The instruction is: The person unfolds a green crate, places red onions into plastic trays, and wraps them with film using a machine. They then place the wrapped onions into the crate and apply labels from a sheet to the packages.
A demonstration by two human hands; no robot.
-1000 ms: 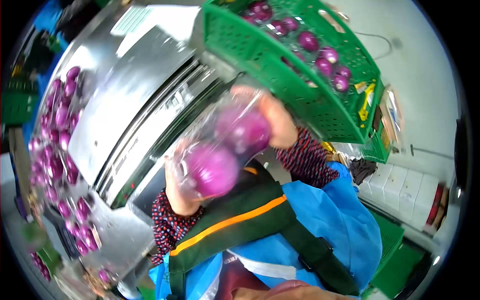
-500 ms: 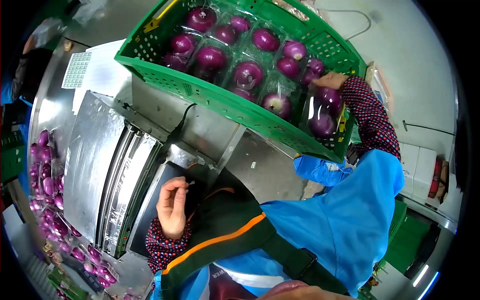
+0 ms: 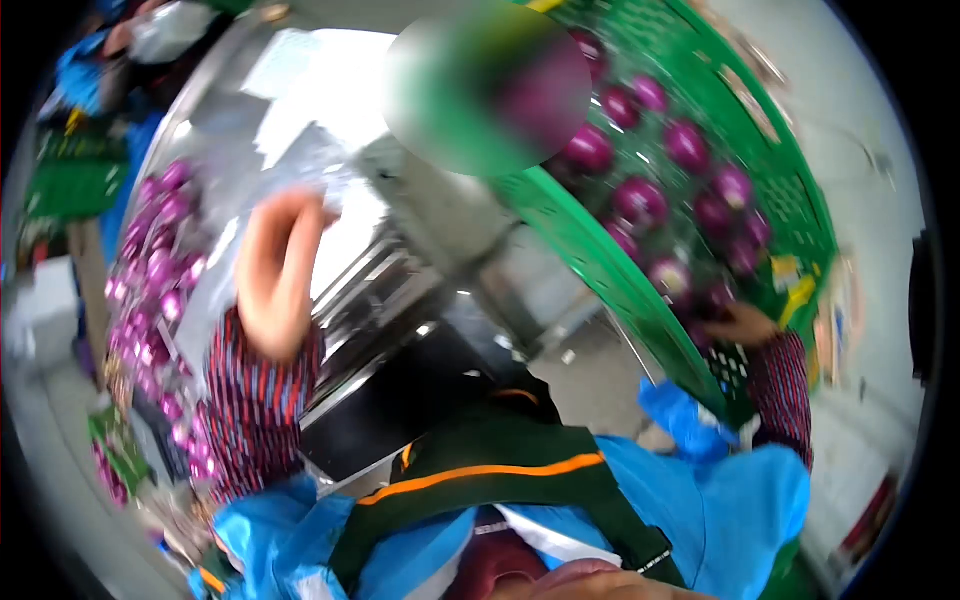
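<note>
My left hand (image 3: pixel 280 275) is raised over the left side of the metal wrapping machine (image 3: pixel 370 310), its fingers curled together. It is smeared by motion, and whatever it may pinch cannot be made out. Down in the near right end of the green crate (image 3: pixel 590 265), my right hand (image 3: pixel 745 325) has its fingers on a clear-wrapped pack of red onions (image 3: pixel 718 293). The crate wall and the hand partly hide this pack. Several more wrapped red onions (image 3: pixel 640 203) fill the rest of the crate in rows.
More wrapped red onions (image 3: pixel 160 265) are heaped along the left edge of the metal table. White sheets (image 3: pixel 320 85) lie behind the machine. Another person's hand (image 3: pixel 118 40) is near a clear plastic bag (image 3: pixel 172 32) at the far left. A blurred round patch covers the crate's left corner.
My view has turned left, so the crate appears farther right. My left hand has risen and moved over the machine. The pack at my right hand now sits lower in the crate.
</note>
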